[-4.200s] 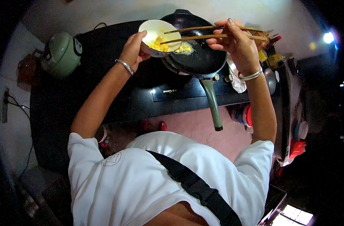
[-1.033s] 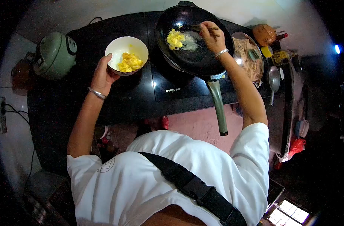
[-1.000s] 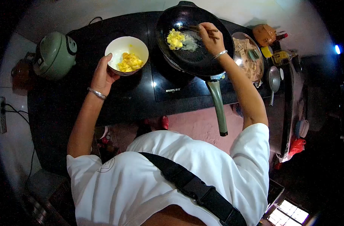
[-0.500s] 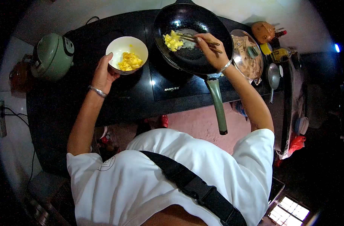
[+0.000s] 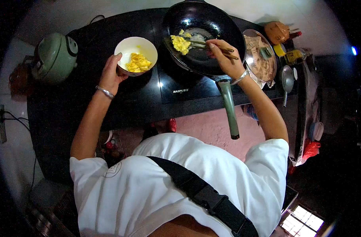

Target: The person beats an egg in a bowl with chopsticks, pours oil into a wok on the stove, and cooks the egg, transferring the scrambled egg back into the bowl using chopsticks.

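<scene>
My left hand grips a white bowl by its left side, tilted a little, with yellow scrambled egg in its lower part. In my right hand is a pair of chopsticks, reaching into a black wok. Their tips meet a clump of scrambled egg on the left side of the wok. Smaller egg bits lie just above the clump, and the wok's middle looks wet and shiny. The wok's green handle points toward me.
A green rice cooker stands at the left of the black counter. Right of the wok are a glass lid, a ladle, a yellow-labelled bottle and an orange-brown container.
The egg clump in the wok has been gathered at the chopstick tips, slightly lower, leaving small bits above. The bowl has shifted slightly right and up with my left hand.
</scene>
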Available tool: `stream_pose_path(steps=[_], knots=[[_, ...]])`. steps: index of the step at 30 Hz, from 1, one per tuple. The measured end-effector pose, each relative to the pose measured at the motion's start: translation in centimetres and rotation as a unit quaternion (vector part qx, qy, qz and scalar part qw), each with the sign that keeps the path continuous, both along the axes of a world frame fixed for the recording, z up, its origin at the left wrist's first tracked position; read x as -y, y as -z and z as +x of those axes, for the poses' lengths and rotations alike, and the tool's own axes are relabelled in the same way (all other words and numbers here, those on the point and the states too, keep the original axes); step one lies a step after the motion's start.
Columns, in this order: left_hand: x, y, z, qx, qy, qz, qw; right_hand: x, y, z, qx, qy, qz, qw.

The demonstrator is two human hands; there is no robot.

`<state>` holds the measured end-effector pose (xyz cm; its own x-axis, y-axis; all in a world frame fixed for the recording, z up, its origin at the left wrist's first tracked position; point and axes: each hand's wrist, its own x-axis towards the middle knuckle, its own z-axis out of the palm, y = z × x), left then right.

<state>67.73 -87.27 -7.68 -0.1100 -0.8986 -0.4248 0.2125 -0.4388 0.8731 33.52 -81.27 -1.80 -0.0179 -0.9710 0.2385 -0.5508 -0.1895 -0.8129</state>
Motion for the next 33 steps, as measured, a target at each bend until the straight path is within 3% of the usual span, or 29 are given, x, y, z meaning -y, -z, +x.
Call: stream_pose_path(steps=[1,8,15,22,25,28,33], knots=[[-0.1,-0.2,-0.1,0.0,0.01,-0.006,1.0,-0.2,-0.4,0.8,0.065,-0.003,0.039,0.997],[0.2,0.0,-0.4,0.003,0.031,0.002,1.0,0.0,-4.3,0.6,0.208,0.006,0.155,0.966],[0.4,-0.1,-0.6,0.013,0.044,0.009,0.999,2.7,-2.8,0.6,0.224,0.002,0.161,0.961],[0.2,-0.1,-1.1,0.016,0.033,-0.002,0.999,5.3,-1.2,1.0,0.071,0.033,0.106,0.991],[0.3,0.1,-1.0,0.007,0.039,-0.004,0.999,4.7,-2.6,1.3,0.167,0.013,0.081,0.983],[0.2,-0.2,-1.0,0.013,0.03,-0.001,0.999,4.7,-4.0,0.0,0.26,0.033,0.137,0.955],[0.7,0.7,-0.7,0.007,0.047,-0.003,0.999,5.0,-2.4,-1.1,0.238,0.08,0.181,0.951]])
